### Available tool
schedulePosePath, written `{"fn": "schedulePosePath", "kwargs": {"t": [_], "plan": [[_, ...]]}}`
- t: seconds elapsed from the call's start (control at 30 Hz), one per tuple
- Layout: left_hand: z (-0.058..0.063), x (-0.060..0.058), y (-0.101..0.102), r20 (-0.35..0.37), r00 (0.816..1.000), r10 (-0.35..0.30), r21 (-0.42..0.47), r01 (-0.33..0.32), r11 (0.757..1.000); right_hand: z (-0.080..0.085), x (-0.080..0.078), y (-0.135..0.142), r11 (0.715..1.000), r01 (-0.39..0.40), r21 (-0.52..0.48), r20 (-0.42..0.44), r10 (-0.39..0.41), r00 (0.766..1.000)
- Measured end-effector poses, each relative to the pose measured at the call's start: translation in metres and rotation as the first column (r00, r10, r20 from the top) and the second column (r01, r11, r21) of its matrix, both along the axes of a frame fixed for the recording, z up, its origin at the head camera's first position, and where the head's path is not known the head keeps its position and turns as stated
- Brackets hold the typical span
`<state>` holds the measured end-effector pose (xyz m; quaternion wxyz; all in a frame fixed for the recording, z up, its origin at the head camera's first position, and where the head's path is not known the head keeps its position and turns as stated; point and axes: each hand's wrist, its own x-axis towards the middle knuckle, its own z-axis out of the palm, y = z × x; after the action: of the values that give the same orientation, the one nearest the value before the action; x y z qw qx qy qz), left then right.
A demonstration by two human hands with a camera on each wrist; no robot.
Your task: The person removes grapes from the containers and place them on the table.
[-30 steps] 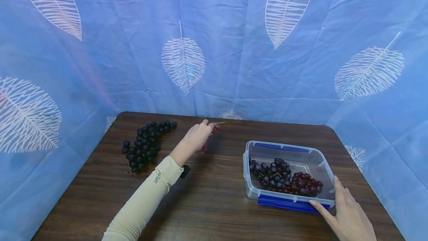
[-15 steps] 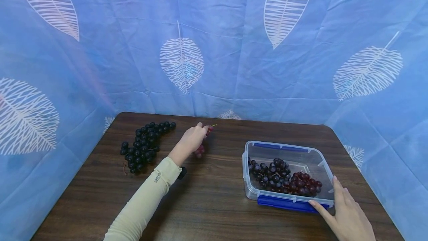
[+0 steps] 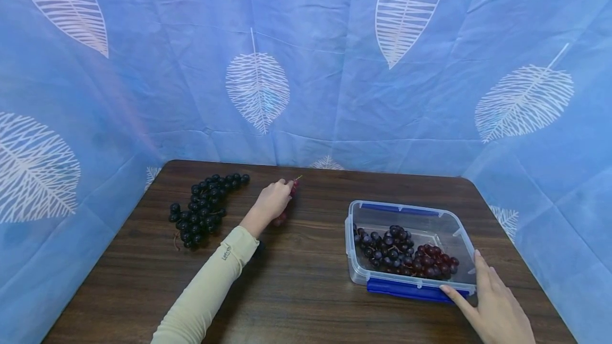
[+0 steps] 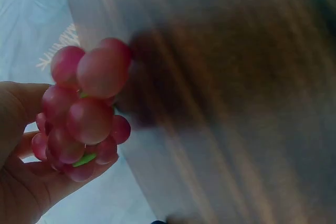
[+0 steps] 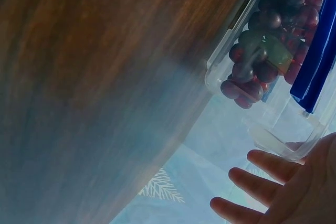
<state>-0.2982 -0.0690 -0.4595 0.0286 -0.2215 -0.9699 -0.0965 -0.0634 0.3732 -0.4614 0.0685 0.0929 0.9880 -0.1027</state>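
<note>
Your left hand has shifted left with the red grapes, fingers curled round them over the table; your right hand, fingers straight, touches the box, probably steadying it

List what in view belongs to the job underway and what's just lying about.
Likely part of the job:
red grapes, held in the left hand
clear box, touched by the right hand
grapes inside the box

Apparently just about:
black grapes, untouched on the table, though they could belong too
blue cloth behind
</note>
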Motion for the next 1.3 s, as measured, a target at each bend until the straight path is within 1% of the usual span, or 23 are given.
{"fn": "schedulePosePath", "kwargs": {"t": [0.23,0.3,0.4,0.53,0.6,0.87,0.97,1.07,1.17,1.3], "plan": [[-0.011,-0.001,-0.004,0.019,0.999,0.032,0.016,-0.032,0.999,0.002,0.0,-0.002,1.0,0.004,-0.003,0.003,-0.004,1.0],[-0.013,0.0,-0.005,0.025,0.999,0.043,0.029,-0.044,0.999,0.003,0.0,-0.002,1.0,0.001,-0.002,-0.001,-0.001,1.0],[-0.013,0.001,-0.007,0.027,0.998,0.054,0.026,-0.055,0.998,0.002,0.001,-0.002,1.0,-0.003,0.001,-0.008,0.003,1.0],[-0.01,0.003,-0.011,0.034,0.997,0.066,-0.001,-0.066,0.998,0.002,0.002,-0.003,1.0,-0.006,0.0,-0.019,0.006,1.0],[-0.008,0.004,-0.013,0.026,0.997,0.073,-0.018,-0.072,0.997,0.002,0.002,-0.003,1.0,-0.006,0.0,-0.023,0.006,1.0],[0.0,0.012,-0.022,-0.057,0.996,0.069,-0.028,-0.071,0.997,0.001,0.003,-0.002,1.0,-0.008,0.003,-0.021,0.008,1.0],[0.003,0.016,-0.024,-0.065,0.995,0.072,-0.037,-0.075,0.996,0.001,0.003,-0.002,1.0,-0.007,0.002,-0.02,0.007,1.0],[0.008,0.021,-0.024,-0.056,0.996,0.07,-0.037,-0.073,0.997,0.001,0.002,-0.002,1.0,-0.005,0.004,-0.016,0.005,1.0],[0.013,0.029,-0.02,-0.065,0.996,0.058,-0.034,-0.06,0.998,0.001,0.002,-0.002,1.0,-0.009,0.004,-0.018,0.009,1.0],[0.019,0.039,-0.014,-0.103,0.994,0.04,-0.042,-0.044,0.998,0.001,0.001,-0.002,1.0,-0.012,0.001,-0.017,0.012,1.0]]}}
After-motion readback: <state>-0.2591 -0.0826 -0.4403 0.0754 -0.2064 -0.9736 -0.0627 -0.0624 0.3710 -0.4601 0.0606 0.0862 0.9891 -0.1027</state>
